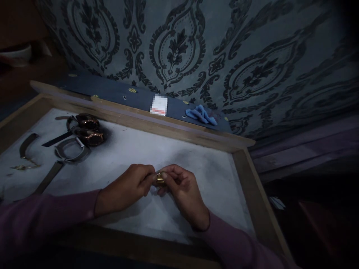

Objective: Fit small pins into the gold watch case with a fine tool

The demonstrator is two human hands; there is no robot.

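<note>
Above the white floor of a shallow wooden-framed tray (213,149), my two hands meet around a small shiny gold-coloured metal piece (160,179). My right hand (183,186) pinches it between thumb and fingers, which hide part of it. My left hand (130,188) is closed, its thumb and fingertips pressed together at the piece's left edge. The exact kind of the piece is too small and dark to tell.
At the tray's left lie dark watches or bracelets (91,130), a grey looped band (71,149), a curved strap (28,145) and a thin gold chain (28,165). Behind the rim are a white card (159,105) and a crumpled blue cloth (201,114), before a patterned wall (179,45).
</note>
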